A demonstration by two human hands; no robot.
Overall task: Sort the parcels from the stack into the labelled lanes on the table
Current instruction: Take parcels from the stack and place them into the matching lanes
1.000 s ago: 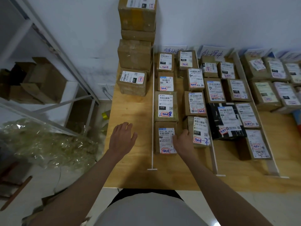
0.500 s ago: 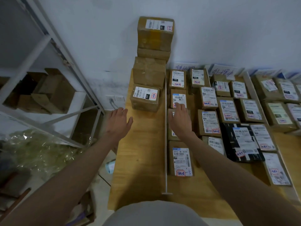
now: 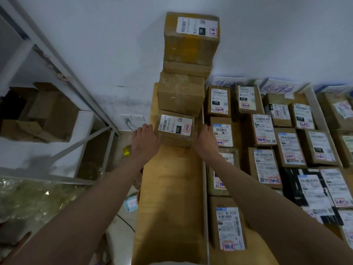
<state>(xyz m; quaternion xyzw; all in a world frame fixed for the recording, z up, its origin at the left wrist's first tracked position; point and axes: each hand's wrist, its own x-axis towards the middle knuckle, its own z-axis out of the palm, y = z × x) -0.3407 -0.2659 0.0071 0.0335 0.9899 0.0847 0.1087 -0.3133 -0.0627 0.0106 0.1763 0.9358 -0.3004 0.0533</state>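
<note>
A small cardboard parcel (image 3: 174,129) with a white label marked 032 stands on the wooden table (image 3: 172,188) in front of the parcel stack (image 3: 181,92). My left hand (image 3: 145,140) presses on its left side, thumb at the front corner. On its right side lies my right hand (image 3: 205,142). The parcel is clasped between both hands and still rests on the table. A larger labelled box (image 3: 191,39) tops the stack against the wall.
A white divider strip (image 3: 205,188) separates the stack's lane from lanes packed with several labelled parcels (image 3: 265,165). Handwritten lane signs (image 3: 278,88) lean on the wall. A metal shelf rack (image 3: 57,73) and crumpled plastic film (image 3: 28,197) are left of the table.
Both hands have moved forward from the near lane parcels to the 032 parcel and closed on its two sides. My view has shifted toward the stack.
</note>
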